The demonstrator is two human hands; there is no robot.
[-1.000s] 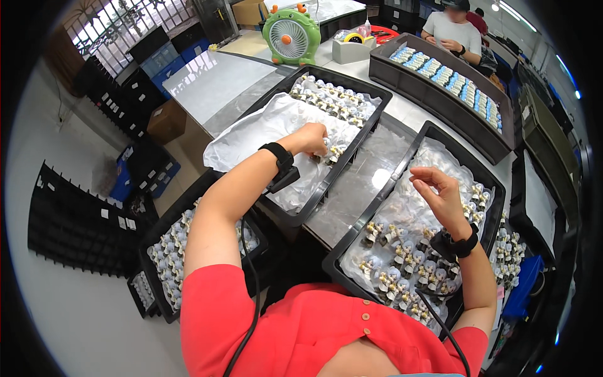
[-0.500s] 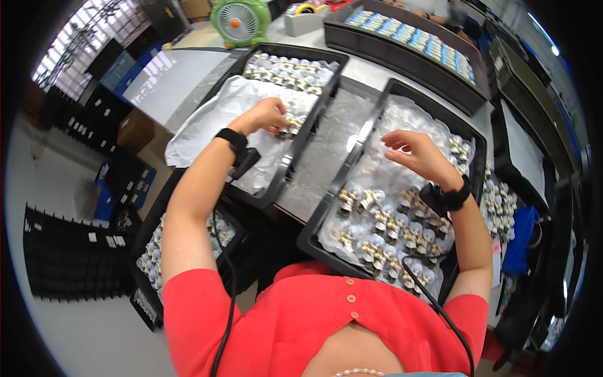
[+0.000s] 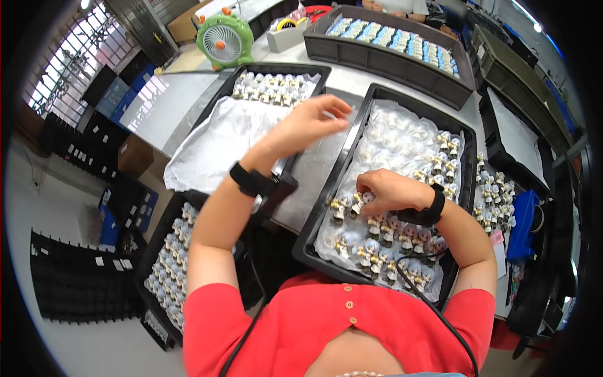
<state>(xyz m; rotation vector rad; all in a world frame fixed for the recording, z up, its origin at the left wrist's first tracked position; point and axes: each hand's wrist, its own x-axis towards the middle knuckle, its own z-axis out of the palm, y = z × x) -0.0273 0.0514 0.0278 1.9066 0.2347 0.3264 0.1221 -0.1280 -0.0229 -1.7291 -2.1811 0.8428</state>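
My right hand (image 3: 388, 190) is closed down on a small figurine (image 3: 358, 202) in the near black tray (image 3: 326, 207), at 9 o'clock from my knuckles. My left hand (image 3: 308, 122), fingers loosely apart and empty, hangs at 11 o'clock over the worktop (image 3: 314, 169).

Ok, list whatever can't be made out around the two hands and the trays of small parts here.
Head view only:
- Left hand: fingertips motion-blurred, so whether it holds a part is unclear.
- Right hand: fingers curl down onto the small parts, hiding the grip.
- Right tray: near edge covered by the red shirt.
- Low tray: partly behind the left forearm.
- Parts too small to identify.
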